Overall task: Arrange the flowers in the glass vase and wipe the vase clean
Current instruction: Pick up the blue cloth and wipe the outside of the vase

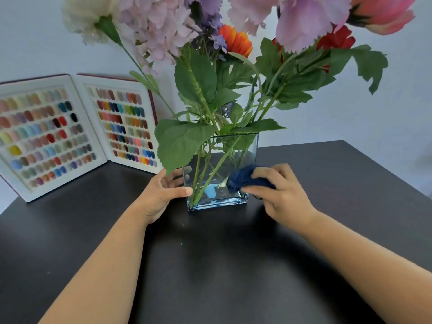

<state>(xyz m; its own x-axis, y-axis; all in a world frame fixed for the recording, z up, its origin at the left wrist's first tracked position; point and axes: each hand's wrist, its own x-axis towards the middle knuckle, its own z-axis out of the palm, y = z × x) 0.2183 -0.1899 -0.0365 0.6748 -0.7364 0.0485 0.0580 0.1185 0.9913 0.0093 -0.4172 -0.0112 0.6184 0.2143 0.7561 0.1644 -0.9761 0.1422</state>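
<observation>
We look down on a dark, matte table (210, 265) set against pale, bare walls (350, 108). At far left, an open swatch book (77, 134) stands propped on the table, its two white panels lined with rows of small glossy colour chips.

At the centre stands the vase (243, 148), a square-sided block of clear, blue-tinted glass with a thick base, resting upright on the table. The flowers (163, 24) fill it: green stems cross inside the glass, broad serrated leaves spill over the rim, and blooms in cream, lilac, purple, orange, red and pink fan out above.

Our left hand (161, 192) steadies the vase at its left side, thumb laid along the near lower edge, fingers wrapped behind the glass. Our right hand (282, 192) pinches a bunched navy cloth (245, 177), soft and crumpled, pressing it against the vase's near face, low and to the right.

The top blooms are cut off by the frame and blurred. A small light-blue shape at the vase's bottom cannot be made out. The left fingers show only through the glass.
</observation>
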